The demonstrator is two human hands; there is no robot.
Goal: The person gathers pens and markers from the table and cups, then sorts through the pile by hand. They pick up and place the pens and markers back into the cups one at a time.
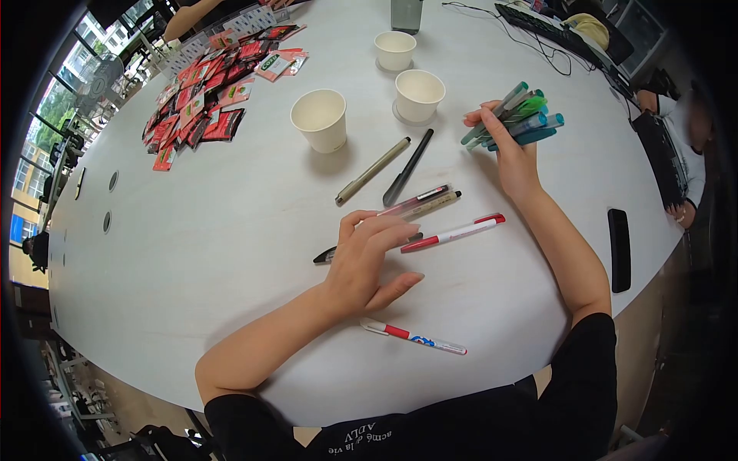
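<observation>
My right hand (511,150) is wrapped round a bunch of green and blue pens (526,115), held at the right of the table. Over several loose pens my left hand (370,257) hovers palm down, fingers apart and holding nothing. Partly covered by it are a black pen (324,255) and a pinkish pen (415,201) with a beige pen (438,203) alongside. Just right of its fingertips lies a red and white pen (453,233). Nearer my body is a white pen with a red band (415,336). Farther off lie an olive-grey pen (373,170) and a black capped pen (408,167).
Three white paper cups, a left one (319,121), a middle one (419,96) and a far one (395,51), stand beyond the pens. Red packets (200,92) are heaped at the far left. A black phone (619,250) lies at the right edge; a keyboard (550,34) sits behind. Other people are nearby.
</observation>
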